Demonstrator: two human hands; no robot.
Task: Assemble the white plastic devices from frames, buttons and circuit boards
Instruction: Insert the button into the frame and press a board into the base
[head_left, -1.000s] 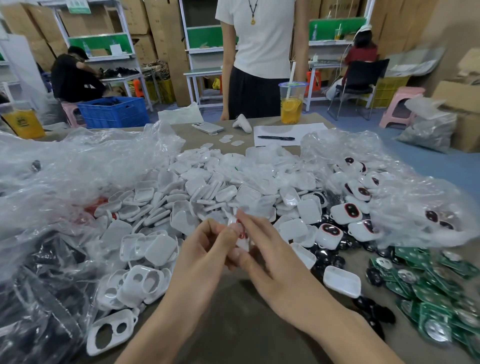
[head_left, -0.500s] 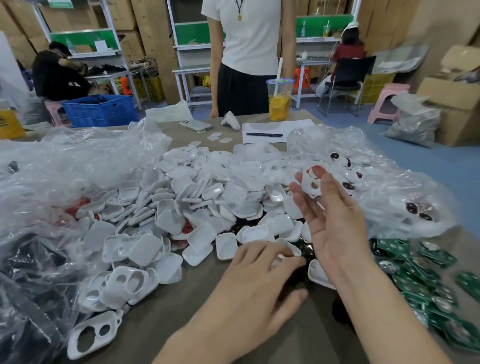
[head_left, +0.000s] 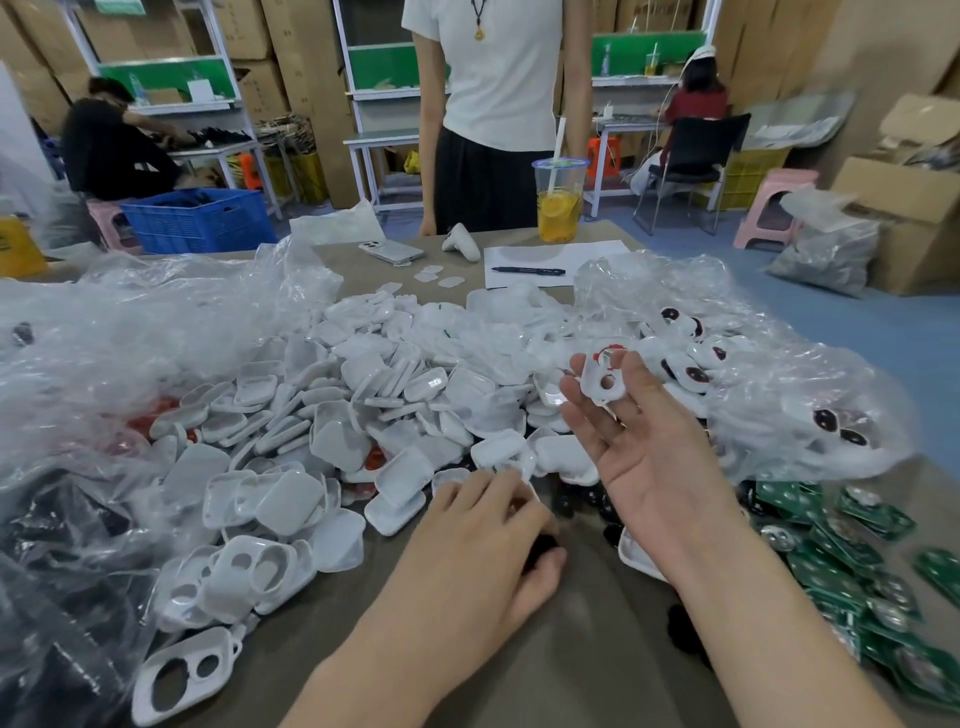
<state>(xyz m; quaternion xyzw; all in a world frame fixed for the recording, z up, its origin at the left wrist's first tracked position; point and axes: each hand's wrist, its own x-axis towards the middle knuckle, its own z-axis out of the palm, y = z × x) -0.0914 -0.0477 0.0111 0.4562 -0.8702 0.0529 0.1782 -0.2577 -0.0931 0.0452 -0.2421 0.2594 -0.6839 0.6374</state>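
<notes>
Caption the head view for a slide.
Right hand holds up a white frame while left hand rests on black buttons.

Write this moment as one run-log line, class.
right hand: pinches white frame, raised | left hand: palm-down at black buttons | circuit boards: untouched

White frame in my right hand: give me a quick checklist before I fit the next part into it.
1. white frame held securely: ok, pinched at the fingertips of the right hand.
2. red button fully seated in the large hole: cannot tell, only red at the top edge shows.
3. Small hole free: ok, it looks open.
4. left hand holding a part: cannot tell, it lies palm down on the black buttons.
5. green circuit boards close by: ok, beside the right forearm.
</notes>
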